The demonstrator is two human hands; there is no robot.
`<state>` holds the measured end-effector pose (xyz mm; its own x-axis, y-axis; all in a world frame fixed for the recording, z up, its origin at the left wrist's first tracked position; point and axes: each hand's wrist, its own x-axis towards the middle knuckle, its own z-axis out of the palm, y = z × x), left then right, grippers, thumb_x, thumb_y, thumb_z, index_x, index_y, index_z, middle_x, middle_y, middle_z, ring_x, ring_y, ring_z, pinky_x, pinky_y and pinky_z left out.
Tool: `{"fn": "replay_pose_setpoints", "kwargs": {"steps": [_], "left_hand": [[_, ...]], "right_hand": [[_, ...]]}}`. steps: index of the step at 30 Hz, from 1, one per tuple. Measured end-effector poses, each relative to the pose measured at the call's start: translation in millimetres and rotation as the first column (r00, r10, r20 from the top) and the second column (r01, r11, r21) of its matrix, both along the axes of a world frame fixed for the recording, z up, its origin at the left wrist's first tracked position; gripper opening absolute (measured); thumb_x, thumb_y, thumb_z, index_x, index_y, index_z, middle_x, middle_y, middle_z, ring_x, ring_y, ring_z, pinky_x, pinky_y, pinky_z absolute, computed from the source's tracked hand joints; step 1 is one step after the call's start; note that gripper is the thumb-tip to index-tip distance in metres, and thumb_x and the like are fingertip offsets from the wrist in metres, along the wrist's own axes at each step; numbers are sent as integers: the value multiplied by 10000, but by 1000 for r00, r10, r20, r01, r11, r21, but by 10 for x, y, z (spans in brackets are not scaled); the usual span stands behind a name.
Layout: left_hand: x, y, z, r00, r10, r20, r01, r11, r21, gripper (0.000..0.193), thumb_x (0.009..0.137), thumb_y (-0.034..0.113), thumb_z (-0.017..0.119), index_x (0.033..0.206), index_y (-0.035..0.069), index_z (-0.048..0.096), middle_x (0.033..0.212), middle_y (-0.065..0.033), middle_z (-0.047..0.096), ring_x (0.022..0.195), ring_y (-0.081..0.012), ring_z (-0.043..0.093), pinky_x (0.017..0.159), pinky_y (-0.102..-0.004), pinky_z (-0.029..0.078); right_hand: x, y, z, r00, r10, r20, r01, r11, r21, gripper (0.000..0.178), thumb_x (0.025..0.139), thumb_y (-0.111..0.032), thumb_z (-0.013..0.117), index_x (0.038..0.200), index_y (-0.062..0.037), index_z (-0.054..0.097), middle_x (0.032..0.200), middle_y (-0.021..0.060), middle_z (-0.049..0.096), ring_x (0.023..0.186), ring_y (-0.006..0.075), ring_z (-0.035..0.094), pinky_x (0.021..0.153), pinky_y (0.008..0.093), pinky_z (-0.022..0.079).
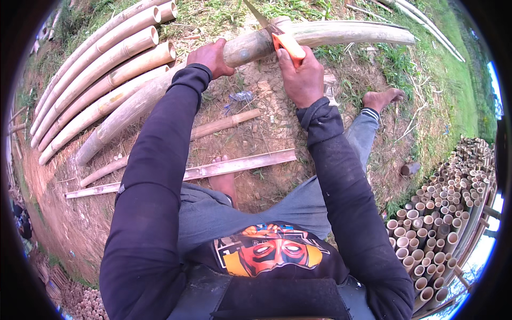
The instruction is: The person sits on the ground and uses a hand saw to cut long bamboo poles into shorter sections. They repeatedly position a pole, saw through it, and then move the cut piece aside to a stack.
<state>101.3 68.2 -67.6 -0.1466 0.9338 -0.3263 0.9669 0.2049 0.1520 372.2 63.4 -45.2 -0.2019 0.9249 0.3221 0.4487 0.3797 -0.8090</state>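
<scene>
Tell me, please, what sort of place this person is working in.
Probably an outdoor bamboo yard: cut poles lie side by side at the left, many bamboo tubes are stacked at the lower right, and the right hand holds an orange-handled saw.

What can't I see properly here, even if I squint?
Orange-handled metal saw: blade tip cut off by the head view's top edge.
Thick grey bamboo pole: head view, partly hidden by the left hand and black sleeve.
Middle of nearer bare foot: head view, behind the pale split bamboo strip.
Pale stacked bamboo ends, lower left: head view, too small to count.
</scene>
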Motion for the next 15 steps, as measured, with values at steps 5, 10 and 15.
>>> {"fn": "replay_pose_setpoints", "kwargs": {"steps": [5,10,15], "left_hand": [[-43,-31,-136,1000,-19,13,18,993,119,829,752,511,896,1408,122,570,1199,-185,747,1136,-380,737,975,-504,591],[-27,21,-135,1000,16,3,-16,1000,18,980,734,514,885,1546,123,499,1323,-198,718,1212,-364,713,1041,-500,571],[17,3,2,1000,10,13,-10,1000,-9,992,726,502,887,1560,128,500,1358,-191,711,1229,-356,709,1061,-485,567]], "right_hand": [[1219,-1825,178,999,-38,-29,36,996,-84,272,1003,-55,734,1227,82,661,1051,180,796,940,209,794,828,323,613],[596,-982,142,987,40,-156,-31,998,61,252,1011,-81,748,1201,64,668,919,125,787,781,162,760,703,310,590],[71,34,-89,1000,26,-17,-25,999,31,296,1003,-220,798,1128,21,680,819,174,735,703,290,752,638,381,563]]}}
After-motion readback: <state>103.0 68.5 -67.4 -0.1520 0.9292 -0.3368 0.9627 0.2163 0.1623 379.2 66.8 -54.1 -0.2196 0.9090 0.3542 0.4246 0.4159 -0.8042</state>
